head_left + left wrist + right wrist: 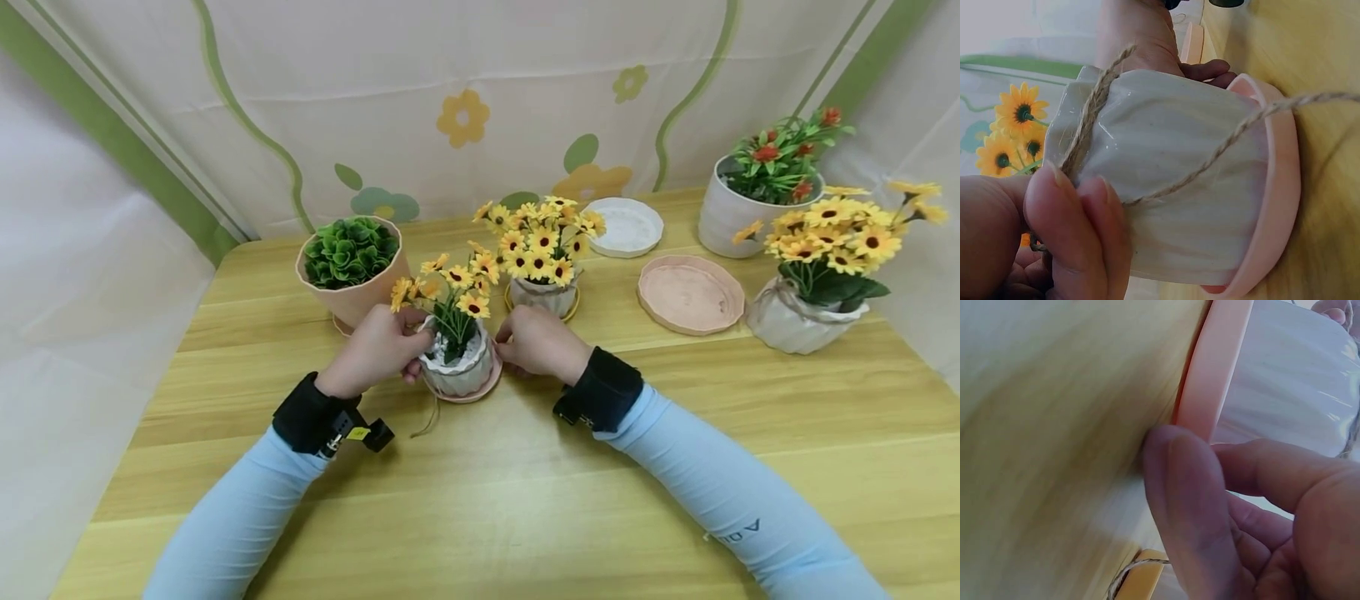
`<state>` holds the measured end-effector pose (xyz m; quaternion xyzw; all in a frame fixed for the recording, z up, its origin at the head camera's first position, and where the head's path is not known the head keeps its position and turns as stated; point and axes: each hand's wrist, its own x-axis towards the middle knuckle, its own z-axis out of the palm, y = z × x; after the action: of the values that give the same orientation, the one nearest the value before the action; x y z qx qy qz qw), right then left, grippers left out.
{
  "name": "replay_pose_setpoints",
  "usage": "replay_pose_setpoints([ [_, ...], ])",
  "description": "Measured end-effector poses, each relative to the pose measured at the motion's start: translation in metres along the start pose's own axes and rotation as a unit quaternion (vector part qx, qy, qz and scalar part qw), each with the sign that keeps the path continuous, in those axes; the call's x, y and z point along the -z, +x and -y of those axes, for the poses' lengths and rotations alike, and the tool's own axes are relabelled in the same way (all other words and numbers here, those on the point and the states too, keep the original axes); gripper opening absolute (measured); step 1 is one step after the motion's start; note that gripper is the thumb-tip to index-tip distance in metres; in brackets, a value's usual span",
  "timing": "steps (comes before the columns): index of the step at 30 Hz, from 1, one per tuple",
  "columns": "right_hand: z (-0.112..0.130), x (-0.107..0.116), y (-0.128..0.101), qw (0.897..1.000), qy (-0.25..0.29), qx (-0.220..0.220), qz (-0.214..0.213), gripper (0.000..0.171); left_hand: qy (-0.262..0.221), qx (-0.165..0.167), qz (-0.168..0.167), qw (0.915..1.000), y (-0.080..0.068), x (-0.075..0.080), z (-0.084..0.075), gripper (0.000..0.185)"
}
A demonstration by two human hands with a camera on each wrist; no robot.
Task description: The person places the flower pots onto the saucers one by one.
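Left hand [378, 348] pinches the twine [1094, 109] on the white pot [459, 373]; right hand [538, 342] curls round its pink saucer [1213, 365]; a tug could tip the flowers [450, 283] mid-table.

the only mark resembling text sits on the right sleeve [738, 500] of the person, toward five o'clock in the head view: a small dark triangle-like sign with a couple of letter-like strokes beside it, seen upside down and too small to read. a small yellow tag [358, 433] on the left wristband, toward seven o'clock, shows no legible print. the two wrist views carry no readable writing.
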<state>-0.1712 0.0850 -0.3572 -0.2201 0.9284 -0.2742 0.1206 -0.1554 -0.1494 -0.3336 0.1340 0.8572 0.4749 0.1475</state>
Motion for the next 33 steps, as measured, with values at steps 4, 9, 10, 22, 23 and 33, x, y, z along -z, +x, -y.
replay_pose_setpoints([
  [4, 0.000, 0.000, 0.000, 1.000, 0.004, 0.000, 0.001, 0.015, 0.012, -0.023, 0.007, 0.9996, 0.004, 0.000, 0.004, 0.017],
  [9, 0.000, 0.001, 0.000, 1.000, 0.003, 0.003, 0.003, 0.016, 0.023, -0.046, 0.019, 0.9985, 0.010, 0.001, 0.008, 0.022],
  [10, 0.001, 0.001, 0.000, 1.000, 0.001, 0.004, 0.003, 0.016, 0.025, -0.048, 0.021, 0.9983, 0.011, 0.001, 0.008, 0.022],
  [22, 0.000, 0.001, 0.000, 1.000, 0.004, 0.008, 0.004, 0.015, 0.029, -0.029, 0.043, 0.9982, 0.011, 0.007, 0.010, 0.020],
  [23, 0.000, 0.001, 0.000, 1.000, 0.006, 0.008, 0.005, 0.016, 0.030, -0.031, 0.047, 0.9979, 0.011, 0.008, 0.010, 0.022],
  [33, 0.002, 0.002, -0.001, 1.000, 0.020, -0.004, 0.013, 0.016, 0.039, -0.054, 0.061, 0.9959, 0.006, 0.016, 0.010, 0.029],
])
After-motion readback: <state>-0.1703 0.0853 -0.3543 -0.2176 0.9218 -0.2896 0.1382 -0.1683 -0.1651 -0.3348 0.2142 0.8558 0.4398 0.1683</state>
